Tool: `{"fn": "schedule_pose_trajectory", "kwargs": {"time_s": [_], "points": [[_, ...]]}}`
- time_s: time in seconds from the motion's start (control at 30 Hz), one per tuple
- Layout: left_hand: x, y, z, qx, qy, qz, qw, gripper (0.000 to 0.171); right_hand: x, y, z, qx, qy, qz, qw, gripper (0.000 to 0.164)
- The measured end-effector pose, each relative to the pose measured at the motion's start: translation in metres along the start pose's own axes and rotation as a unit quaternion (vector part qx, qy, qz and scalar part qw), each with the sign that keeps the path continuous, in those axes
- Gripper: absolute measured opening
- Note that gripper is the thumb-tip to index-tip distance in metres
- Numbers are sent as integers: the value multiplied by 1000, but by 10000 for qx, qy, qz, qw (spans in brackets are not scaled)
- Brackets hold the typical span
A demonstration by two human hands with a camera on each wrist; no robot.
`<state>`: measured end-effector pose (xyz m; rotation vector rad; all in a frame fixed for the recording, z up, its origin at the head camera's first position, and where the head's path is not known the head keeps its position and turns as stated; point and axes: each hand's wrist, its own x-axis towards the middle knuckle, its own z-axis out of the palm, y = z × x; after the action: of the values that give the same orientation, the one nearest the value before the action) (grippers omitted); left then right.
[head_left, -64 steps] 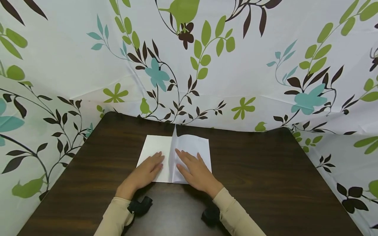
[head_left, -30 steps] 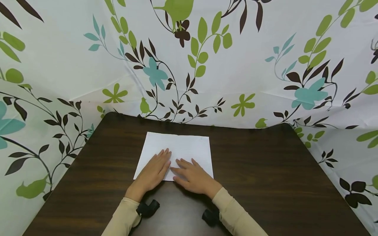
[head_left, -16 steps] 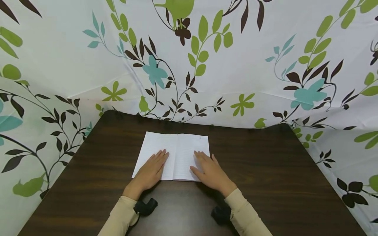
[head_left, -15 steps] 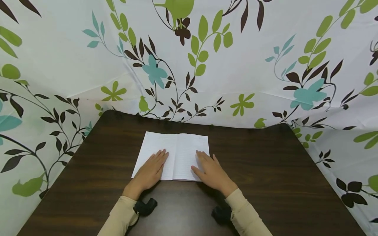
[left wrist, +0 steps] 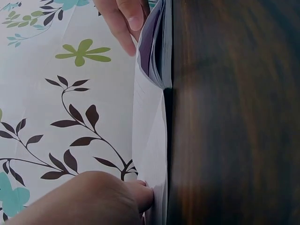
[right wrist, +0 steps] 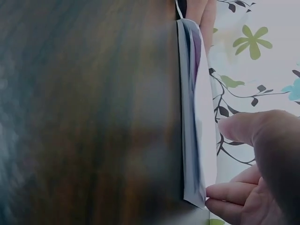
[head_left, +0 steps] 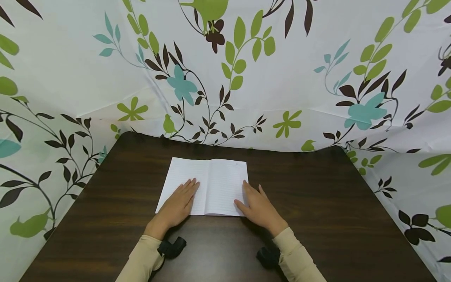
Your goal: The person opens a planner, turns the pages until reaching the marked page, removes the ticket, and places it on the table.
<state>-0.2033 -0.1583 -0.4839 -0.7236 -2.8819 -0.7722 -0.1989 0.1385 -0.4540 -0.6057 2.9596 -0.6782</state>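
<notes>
A notebook [head_left: 223, 184] lies spread on the table, lined white pages facing up. My left hand [head_left: 177, 201] rests on its left page, fingers straight and pointing toward the crease. At the right page's outer edge is my right hand [head_left: 260, 205], fingers extended, thumb over the paper. In the right wrist view, fingertips [right wrist: 218, 192] of that hand are right at the page corner, and the thumb [right wrist: 236, 127] stands off to the side. The left wrist view shows the page stack [left wrist: 164, 47] edge-on, bulging near the crease, with a purplish inner sheet.
The dark wooden table [head_left: 310, 219] extends around the notebook. Behind it and at both sides hangs white cloth [head_left: 275, 94] printed with leaves and birds. Black wrist mounts [head_left: 172, 247] sit under both cuffs.
A page that stood upright at the middle has come down on the left, covering a blank side. My right hand has slid from the crease to the right edge; the left stays on its page.
</notes>
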Motion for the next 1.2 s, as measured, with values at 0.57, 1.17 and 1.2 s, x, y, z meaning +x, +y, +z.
{"fn": "schedule_pose_trajectory", "kwargs": {"time_s": [0.57,1.17,1.2], "points": [[1,-2,0,-74,80,66,9999,48,12,-14,10,-200,-156,-288,9993,108],[0,-1,0,-116,93,116,9998,48,4,-13,13,-248,136,-866,9958,76],[0,-1,0,-93,99,130,9998,48,3,-13,13,-227,288,-914,9951,73]]}}
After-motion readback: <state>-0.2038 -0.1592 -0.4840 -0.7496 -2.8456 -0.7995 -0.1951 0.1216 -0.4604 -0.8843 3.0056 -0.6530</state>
